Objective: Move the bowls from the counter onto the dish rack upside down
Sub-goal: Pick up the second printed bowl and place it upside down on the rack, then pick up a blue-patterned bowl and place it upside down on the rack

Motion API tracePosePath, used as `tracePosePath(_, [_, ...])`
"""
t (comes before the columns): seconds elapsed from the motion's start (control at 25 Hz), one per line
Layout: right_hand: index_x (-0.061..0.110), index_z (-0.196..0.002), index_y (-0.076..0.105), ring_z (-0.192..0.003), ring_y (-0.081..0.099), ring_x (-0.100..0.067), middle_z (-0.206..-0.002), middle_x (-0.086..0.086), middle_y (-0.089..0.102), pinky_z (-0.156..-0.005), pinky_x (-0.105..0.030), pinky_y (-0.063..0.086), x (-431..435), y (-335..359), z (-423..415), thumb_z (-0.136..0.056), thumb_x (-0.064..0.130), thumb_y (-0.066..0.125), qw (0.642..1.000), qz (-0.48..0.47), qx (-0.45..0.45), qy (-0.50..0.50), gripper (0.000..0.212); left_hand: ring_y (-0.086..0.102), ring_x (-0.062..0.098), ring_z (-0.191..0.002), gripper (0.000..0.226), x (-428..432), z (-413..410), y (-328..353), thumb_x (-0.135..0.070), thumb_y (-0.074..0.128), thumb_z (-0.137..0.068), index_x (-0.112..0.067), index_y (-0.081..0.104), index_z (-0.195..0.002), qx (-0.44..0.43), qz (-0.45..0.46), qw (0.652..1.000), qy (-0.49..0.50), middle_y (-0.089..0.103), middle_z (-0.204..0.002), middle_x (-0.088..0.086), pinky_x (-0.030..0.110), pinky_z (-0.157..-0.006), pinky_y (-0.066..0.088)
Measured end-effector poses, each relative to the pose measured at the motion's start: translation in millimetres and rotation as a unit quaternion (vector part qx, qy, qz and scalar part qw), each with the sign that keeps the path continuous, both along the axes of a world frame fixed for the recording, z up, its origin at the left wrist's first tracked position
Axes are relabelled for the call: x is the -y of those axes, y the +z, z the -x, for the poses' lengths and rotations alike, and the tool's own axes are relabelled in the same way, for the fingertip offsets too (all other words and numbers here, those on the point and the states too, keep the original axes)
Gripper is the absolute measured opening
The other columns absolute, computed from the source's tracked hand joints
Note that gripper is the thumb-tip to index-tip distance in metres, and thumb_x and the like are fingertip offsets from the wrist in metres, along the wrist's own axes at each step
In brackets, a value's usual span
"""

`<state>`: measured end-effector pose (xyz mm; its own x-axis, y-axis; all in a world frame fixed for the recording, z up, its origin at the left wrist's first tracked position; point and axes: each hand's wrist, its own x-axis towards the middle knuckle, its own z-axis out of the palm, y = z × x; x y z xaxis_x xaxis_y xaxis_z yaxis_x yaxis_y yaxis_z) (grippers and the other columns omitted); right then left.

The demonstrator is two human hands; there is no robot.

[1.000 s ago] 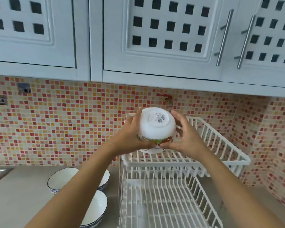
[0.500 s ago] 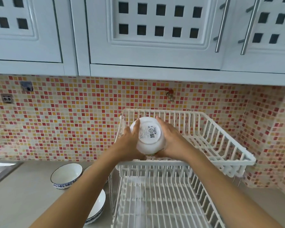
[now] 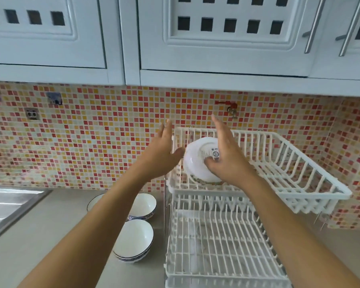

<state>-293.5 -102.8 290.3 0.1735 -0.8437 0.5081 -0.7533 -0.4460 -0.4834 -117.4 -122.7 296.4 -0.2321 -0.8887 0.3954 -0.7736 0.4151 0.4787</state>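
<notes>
1. Bowl (image 3: 195, 161) of white ceramic sits upside down in the upper tier (image 3: 289, 163) of the white wire dish rack, at its left front corner, slightly tilted so the base faces the camera
2. Its foot ring carries a small printed label with a code square; a band of coloured pattern shows along the rim at the bottom edge
3. Left hand (image 3: 162, 154) is open, fingers spread and pointing up, palm turned toward the bowl; its thumb tip is just beside the bowl's left side, and whether it touches cannot be told
4. Right hand (image 3: 227, 156) is also open with fingers extended upward; its thumb lies across the bowl's base near the label, not gripping
5. Lower tier (image 3: 216, 246) of the rack holds no dishes that can be seen
6. Three more bowls stand upright on the grey counter (image 3: 29, 246) left of the rack: a nearer one (image 3: 133, 240), white inside with a blue patterned outside, another (image 3: 142, 206) behind it, and a third (image 3: 95, 202) mostly hidden by the left forearm
7. Steel sink (image 3: 8, 206) lies at the far left
</notes>
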Motion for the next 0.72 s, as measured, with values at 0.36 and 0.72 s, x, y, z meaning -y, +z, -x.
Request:
tracePosePath(0.36, [0.016,-0.149,0.014,-0.148,0.007,-0.014,-0.16,-0.003,0.011,-0.119,-0.032,0.01,6,-73,-175,-0.095,0.038,0.046,0.991,-0.024,0.114,0.071,0.066,0.024,0.026,-0.145,0.06,-12,-139,-43,-0.043,0.029,-0.099,-0.016,0.016,-0.152,-0.12,-0.077,0.985,0.098,0.022,-0.159,0.008,0.041,-0.116,0.022])
tracePosePath(0.72, [0.012,-0.14,0.035,-0.131,0.043,-0.029,-0.141,-0.011,0.045,-0.107,-0.04,0.038,43,-251,-211,-0.089,0.048,0.044,0.944,-0.261,0.145,-0.138,0.063,0.039,0.035,-0.135,0.056,18,-198,-204,-0.033,0.036,-0.099,-0.003,0.026,-0.146,-0.068,-0.318,0.931,0.163,0.039,-0.148,0.02,0.037,-0.106,0.033])
